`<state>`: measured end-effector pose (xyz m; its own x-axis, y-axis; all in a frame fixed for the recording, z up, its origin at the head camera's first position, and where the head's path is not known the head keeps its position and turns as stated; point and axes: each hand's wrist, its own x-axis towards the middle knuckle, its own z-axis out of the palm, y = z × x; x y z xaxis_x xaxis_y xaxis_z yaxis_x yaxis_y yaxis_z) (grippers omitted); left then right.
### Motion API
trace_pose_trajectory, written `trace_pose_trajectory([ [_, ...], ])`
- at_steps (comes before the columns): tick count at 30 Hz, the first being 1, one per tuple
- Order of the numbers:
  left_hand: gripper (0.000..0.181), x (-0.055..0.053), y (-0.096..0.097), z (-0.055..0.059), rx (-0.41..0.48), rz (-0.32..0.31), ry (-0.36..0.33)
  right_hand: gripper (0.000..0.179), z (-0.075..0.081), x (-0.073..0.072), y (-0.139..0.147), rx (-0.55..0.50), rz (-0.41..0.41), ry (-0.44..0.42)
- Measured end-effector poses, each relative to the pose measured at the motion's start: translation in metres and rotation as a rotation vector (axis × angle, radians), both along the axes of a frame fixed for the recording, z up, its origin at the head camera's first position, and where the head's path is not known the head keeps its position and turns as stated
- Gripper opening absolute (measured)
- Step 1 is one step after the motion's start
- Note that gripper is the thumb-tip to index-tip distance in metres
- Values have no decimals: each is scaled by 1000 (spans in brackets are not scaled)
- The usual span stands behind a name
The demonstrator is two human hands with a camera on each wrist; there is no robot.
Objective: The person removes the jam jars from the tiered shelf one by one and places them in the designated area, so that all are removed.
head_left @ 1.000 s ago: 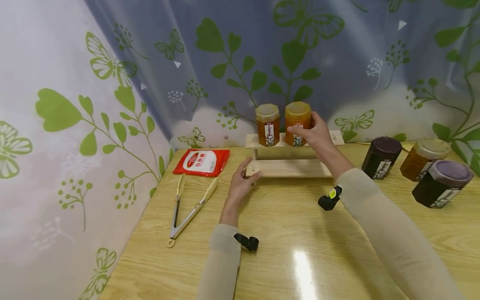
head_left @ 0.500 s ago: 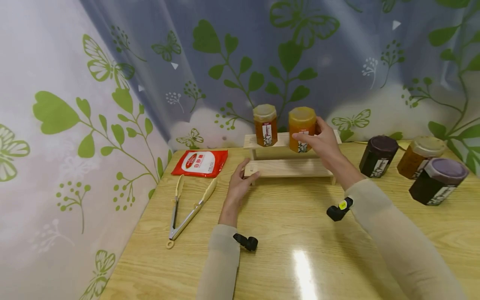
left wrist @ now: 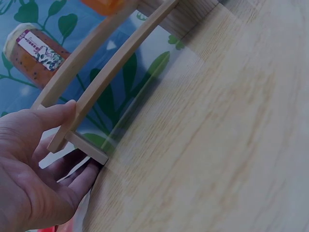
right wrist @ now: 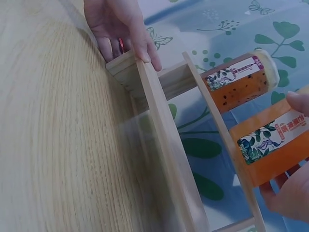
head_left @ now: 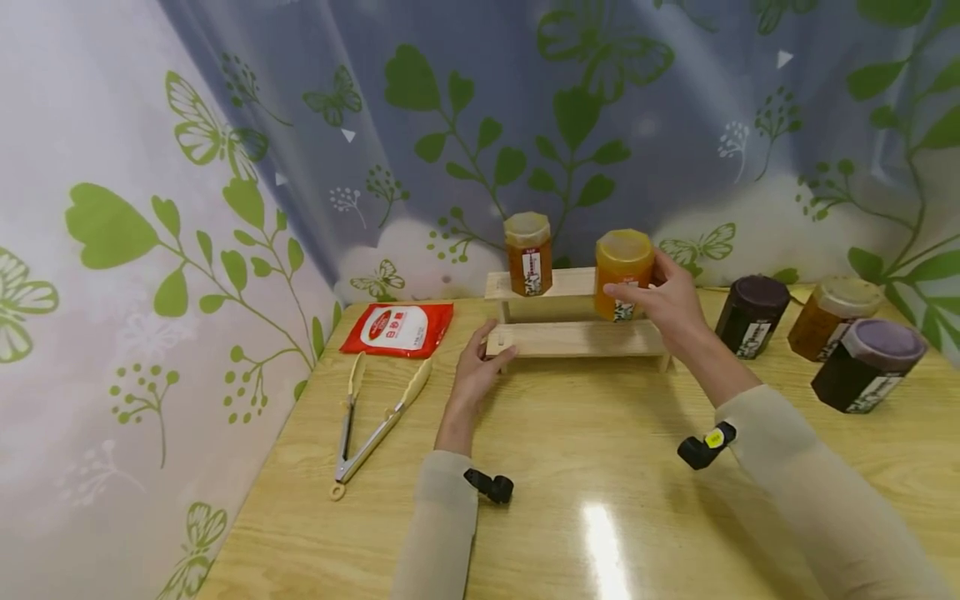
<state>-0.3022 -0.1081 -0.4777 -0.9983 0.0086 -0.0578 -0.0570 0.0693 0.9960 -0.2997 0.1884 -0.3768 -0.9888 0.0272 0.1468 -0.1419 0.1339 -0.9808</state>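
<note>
In the head view my right hand [head_left: 670, 304] grips a jar [head_left: 624, 271] of orange preserve with a yellow lid, thumb across its label. The jar overlaps the right part of a two-step wooden rack [head_left: 577, 340]. My left hand [head_left: 474, 367] holds the rack's left end; the left wrist view shows the thumb on the lower shelf board [left wrist: 91, 94] and fingers around the leg. A second jar [head_left: 529, 262], amber with dark specks and a pale lid, stands on the upper step's left side. In the right wrist view the held jar [right wrist: 268, 166] is tilted.
Two dark jars, one with a black lid [head_left: 753, 304] and one with a purple lid [head_left: 870, 367], stand on the right around an amber jar [head_left: 832, 317]. A red-and-white packet [head_left: 397, 329] and spread tongs [head_left: 375, 437] lie left. A patterned curtain [head_left: 450, 167] hangs behind.
My right hand has moved the orange jar right and nearer to me, from beside the other jar on the upper step. The left hand keeps its place on the rack.
</note>
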Motion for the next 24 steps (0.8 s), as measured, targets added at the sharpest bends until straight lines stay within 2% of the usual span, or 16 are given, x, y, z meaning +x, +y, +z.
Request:
trace_pose_trajectory([
  [13,72,3,0,-1,20,-3,-5,83,-12,29,23,75,-41,-88],
  [19,72,4,-1,-1,28,-6,-2,77,-9,45,42,116,-62,-21],
  [24,71,2,-1,0,26,-8,8,69,-10,58,60,75,-70,15],
])
